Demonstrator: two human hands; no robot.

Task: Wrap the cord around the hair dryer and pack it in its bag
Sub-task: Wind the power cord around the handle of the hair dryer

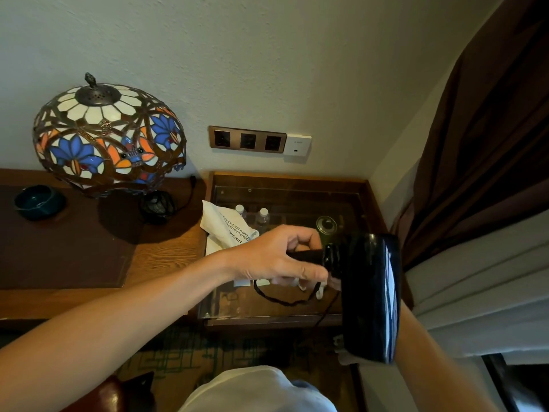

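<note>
A glossy black hair dryer (368,295) is held up over the glass-topped side table (285,179), body upright at the right, handle pointing left. My left hand (273,257) is closed around the handle. My right hand (347,356) is mostly hidden behind the dryer's body; only fingertips show at its lower edge, and the forearm rises from the bottom right. The black cord (282,300) hangs in a loop under my left hand and trails down toward the floor. The white cloth bag (228,230) with printed text lies crumpled at the table's left edge.
A stained-glass lamp (108,138) and a dark teal bowl (37,200) stand on the wooden desk at left. Wall sockets (248,141) sit above the table. Two water bottles (252,215) show under the glass. Brown and pale curtains (475,203) hang at right.
</note>
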